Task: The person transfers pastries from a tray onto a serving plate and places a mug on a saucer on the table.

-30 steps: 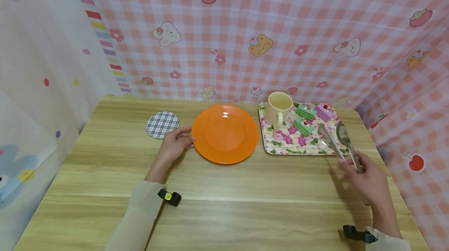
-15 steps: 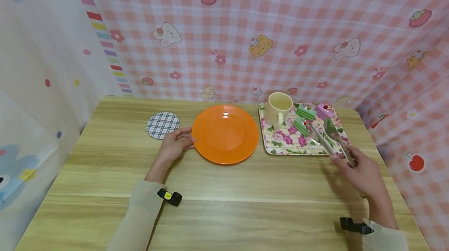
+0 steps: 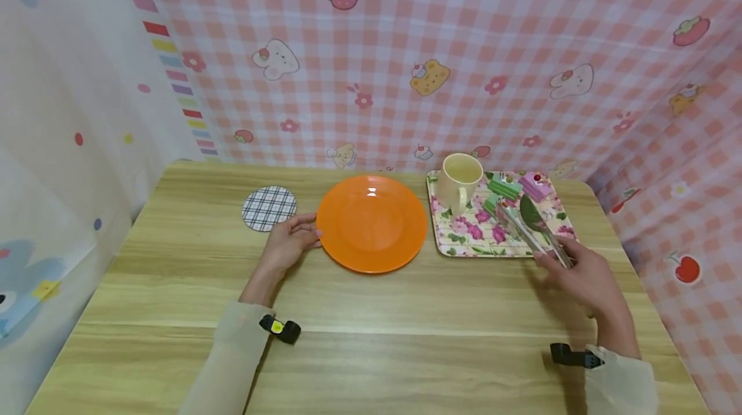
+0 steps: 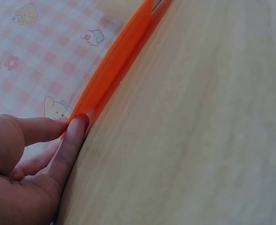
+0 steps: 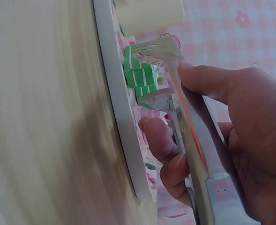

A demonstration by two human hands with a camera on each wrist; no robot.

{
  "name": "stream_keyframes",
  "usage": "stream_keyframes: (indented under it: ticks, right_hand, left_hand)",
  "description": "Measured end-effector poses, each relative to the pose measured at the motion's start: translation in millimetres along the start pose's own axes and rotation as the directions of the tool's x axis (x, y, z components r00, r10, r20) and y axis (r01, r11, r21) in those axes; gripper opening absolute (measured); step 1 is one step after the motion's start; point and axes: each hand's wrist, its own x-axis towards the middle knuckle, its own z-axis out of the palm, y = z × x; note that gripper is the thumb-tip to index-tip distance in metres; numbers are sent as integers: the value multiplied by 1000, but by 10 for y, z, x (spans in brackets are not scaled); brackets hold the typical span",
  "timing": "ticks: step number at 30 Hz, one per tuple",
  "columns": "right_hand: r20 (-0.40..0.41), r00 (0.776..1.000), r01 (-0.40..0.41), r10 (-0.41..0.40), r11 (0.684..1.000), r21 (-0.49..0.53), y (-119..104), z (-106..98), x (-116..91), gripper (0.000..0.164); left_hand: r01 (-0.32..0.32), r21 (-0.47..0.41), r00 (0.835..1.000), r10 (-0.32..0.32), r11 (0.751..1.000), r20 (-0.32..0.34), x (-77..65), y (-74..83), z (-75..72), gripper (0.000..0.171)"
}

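Observation:
My left hand (image 3: 307,229) lies on the table with straight fingertips (image 4: 77,124) touching the left rim of the orange plate (image 3: 371,221). That rim (image 4: 114,70) fills the left wrist view. My right hand (image 3: 558,264) grips metal tongs (image 3: 529,225) over the floral tray (image 3: 464,249). In the right wrist view the tongs (image 5: 189,154) have their tips on either side of a green cake piece (image 5: 140,75), the nearer of two green cakes (image 3: 493,203). A second green cake (image 3: 505,188) and a pink cake (image 3: 536,186) lie further back on the tray.
A cream mug (image 3: 460,180) stands on the tray's left back corner. A round checked coaster (image 3: 269,207) lies left of the plate. Pink patterned cloth walls close in the wooden table (image 3: 371,337) at the back and on both sides.
My right hand has carried the tongs left and forward across the tray, from its right edge to the nearer green cake. The left hand and plate have not moved.

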Motion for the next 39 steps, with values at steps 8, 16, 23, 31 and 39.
stream_keyframes:
  ticks: [8,16,23,31,39]
  right_hand:
    - [69,997,-33,32,999,24,-39,35,127,91]
    - [75,997,9,-8,1000,-17,-39,72,163,85]
    - [67,998,-14,17,999,-52,-30,95,186,83]
    - [67,997,-30,32,999,-30,-104,154,206,80]
    - [-24,999,35,-37,997,-70,-133,218,216,68]
  left_hand:
    - [3,0,1000,-3,1000,3,-18,9,-19,49]
    - [-3,-1,1000,3,1000,-1,-3,-9,-28,49]
    - [-5,2,1000,5,1000,2,9,-17,-19,47]
    - [-4,10,1000,4,1000,5,8,-8,-29,47]
    - [-3,10,1000,3,1000,0,8,-12,-25,46]
